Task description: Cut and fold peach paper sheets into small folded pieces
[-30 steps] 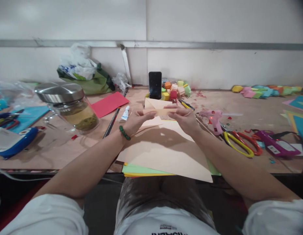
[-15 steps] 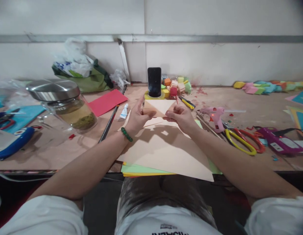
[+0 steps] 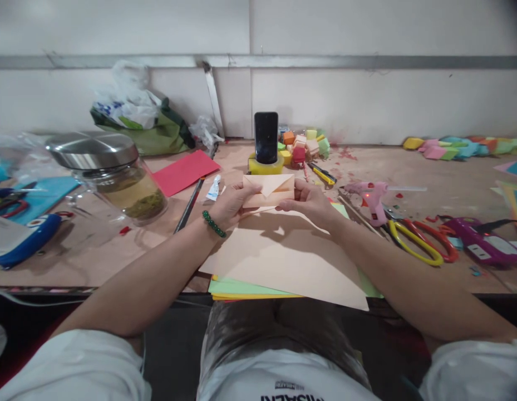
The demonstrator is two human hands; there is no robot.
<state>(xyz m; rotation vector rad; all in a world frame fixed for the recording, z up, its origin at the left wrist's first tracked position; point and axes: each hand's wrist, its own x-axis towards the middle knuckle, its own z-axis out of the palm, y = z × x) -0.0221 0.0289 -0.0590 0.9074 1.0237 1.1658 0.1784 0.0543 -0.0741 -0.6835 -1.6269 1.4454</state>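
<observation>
A small peach-coloured paper envelope (image 3: 270, 196), with a pointed flap folded down over its front, is held up between both hands. My left hand (image 3: 233, 205) pinches its left end, thumb on the front near the flap. At the right end, my right hand (image 3: 312, 203) grips the edge between thumb and fingers. Beneath them lies a large peach sheet (image 3: 291, 259) on top of a stack of green and yellow sheets (image 3: 250, 289) at the table's front edge. A green beaded bracelet (image 3: 213, 224) circles my left wrist.
Beyond the hands a phone (image 3: 266, 136) stands on a yellow tape roll (image 3: 265, 164). To the right are a utility knife (image 3: 323, 174), a pink glue gun (image 3: 373, 199), scissors (image 3: 414, 242) and a purple power strip (image 3: 479, 239). Leftward stand a glass jar (image 3: 128, 195) and red paper (image 3: 186, 172).
The flap's point has come down over the front of the paper, which now looks like a closed envelope. Both hands have shifted slightly, the left thumb now higher by the flap.
</observation>
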